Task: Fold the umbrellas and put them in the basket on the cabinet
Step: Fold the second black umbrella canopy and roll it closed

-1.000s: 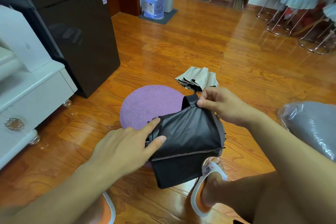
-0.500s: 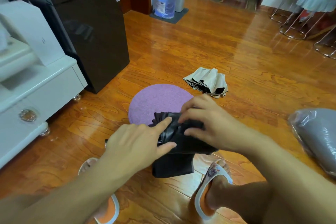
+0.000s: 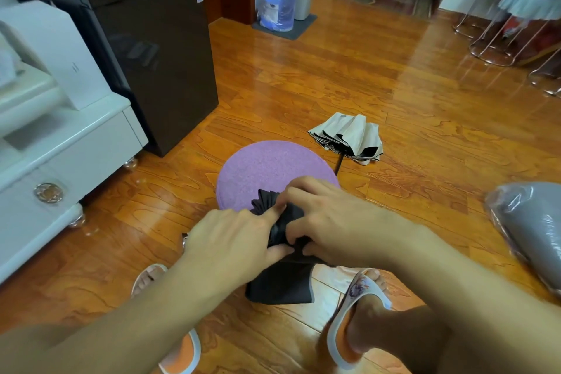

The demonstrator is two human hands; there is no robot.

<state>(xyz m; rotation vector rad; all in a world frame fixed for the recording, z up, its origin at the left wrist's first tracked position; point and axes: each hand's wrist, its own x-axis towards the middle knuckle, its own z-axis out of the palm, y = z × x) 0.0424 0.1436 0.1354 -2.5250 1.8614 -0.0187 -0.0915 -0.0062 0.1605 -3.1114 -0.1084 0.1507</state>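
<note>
Both the left hand [image 3: 233, 240] and right hand [image 3: 331, 222] curl round the black fabric folding umbrella [image 3: 282, 279], bunching its pleats above the wooden floor [image 3: 394, 94], over the near edge of the round purple mat [image 3: 267, 167]. Folding seems under way; next comes, I judge, wrapping it tight, while the beige, black-lined collapsed umbrella [image 3: 349, 136] waits just beyond the mat.

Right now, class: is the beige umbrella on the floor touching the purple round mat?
Apart. The head view shows the beige umbrella lying beyond the mat's far right edge, with a strip of bare wooden floor between them.
</note>
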